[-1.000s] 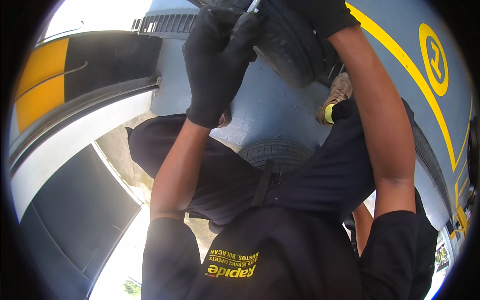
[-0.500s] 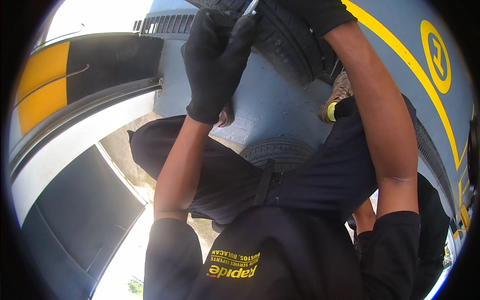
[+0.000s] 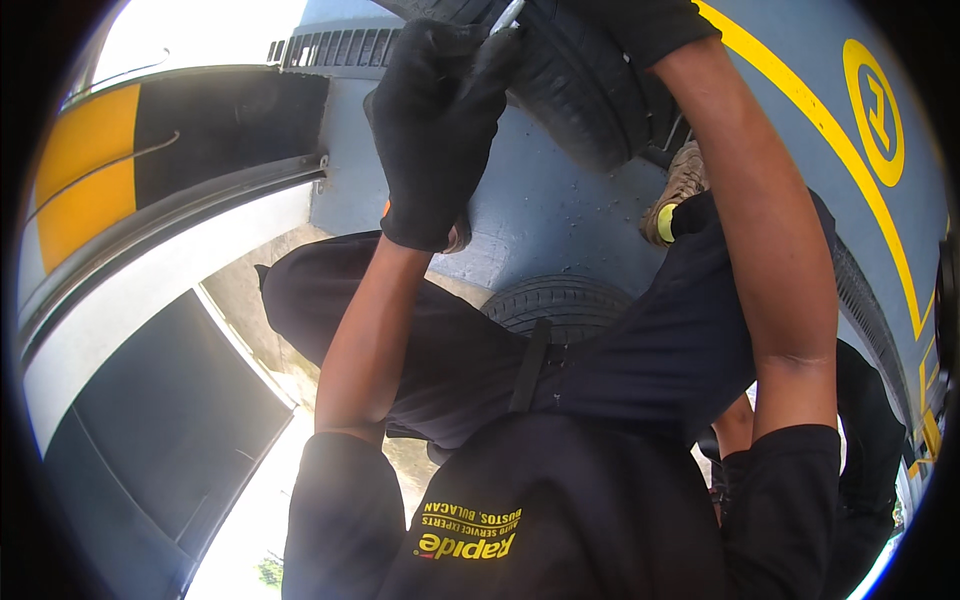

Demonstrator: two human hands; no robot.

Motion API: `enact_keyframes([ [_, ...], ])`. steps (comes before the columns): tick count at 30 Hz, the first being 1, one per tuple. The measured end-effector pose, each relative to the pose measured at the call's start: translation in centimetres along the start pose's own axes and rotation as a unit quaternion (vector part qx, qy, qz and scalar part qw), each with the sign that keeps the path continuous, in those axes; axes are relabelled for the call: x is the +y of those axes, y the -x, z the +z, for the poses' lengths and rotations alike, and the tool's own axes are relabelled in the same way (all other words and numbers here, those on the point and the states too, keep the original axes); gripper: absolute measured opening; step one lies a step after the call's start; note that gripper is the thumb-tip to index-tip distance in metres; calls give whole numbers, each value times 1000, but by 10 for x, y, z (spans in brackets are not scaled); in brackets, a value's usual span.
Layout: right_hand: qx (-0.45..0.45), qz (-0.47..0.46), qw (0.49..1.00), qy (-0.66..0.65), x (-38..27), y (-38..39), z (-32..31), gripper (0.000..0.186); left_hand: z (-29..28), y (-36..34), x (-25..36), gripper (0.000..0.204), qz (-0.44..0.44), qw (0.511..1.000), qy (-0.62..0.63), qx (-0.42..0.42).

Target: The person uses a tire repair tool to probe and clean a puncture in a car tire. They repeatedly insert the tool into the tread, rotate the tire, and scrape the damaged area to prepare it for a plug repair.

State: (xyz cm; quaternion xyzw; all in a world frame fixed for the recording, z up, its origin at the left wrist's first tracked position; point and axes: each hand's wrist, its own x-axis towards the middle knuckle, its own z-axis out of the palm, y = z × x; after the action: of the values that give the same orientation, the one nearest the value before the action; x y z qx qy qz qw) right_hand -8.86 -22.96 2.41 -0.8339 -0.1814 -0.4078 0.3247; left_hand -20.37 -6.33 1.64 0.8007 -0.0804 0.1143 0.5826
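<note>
My left hand (image 3: 435,120), in a black glove, is raised near the top of the view with its fingers closed around a slim silver metal tool (image 3: 505,20). Just behind it is a black tire (image 3: 580,110), tilted at the top centre. My right hand (image 3: 650,25), also gloved, reaches over the tire's upper right; its fingers run out of the top edge, so what they hold is hidden. A second tire (image 3: 555,305) lies low between my legs, partly covered by them.
A yellow-and-black painted edge (image 3: 85,180) with a metal rail curves along the left. A grey-blue surface (image 3: 850,230) with yellow lines fills the right. My shoe (image 3: 675,190) is beside the tire. Behind my right arm, another person's dark clothing (image 3: 865,430) and bare arm show.
Both hands have shifted only slightly and stay at the tire. An orange spot now shows at my left glove's cuff. The person behind my right arm has moved a little.
</note>
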Motion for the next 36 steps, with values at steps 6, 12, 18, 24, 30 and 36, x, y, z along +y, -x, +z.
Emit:
enact_keyframes([
  [6,-3,32,999,-24,-1,0,2,24,-8,4,8,20,-32,997,-65,-13],
  [12,-5,28,1000,-11,15,-4,-8,24,-14,6,30,19,-117,989,86,7],
  [18,-29,49,998,-36,-1,-9,-1,23,-12,-5,31,16,-118,987,96,59],
  [24,-41,35,997,-46,-13,-9,-3,25,-31,-39,30,25,-122,987,92,48],
  [30,-61,48,996,-44,-18,-6,-10,27,-35,-38,22,29,-137,988,63,16],
  [36,-56,50,997,-33,-15,-5,-11,27,-31,-37,22,30,-143,987,69,17],
])
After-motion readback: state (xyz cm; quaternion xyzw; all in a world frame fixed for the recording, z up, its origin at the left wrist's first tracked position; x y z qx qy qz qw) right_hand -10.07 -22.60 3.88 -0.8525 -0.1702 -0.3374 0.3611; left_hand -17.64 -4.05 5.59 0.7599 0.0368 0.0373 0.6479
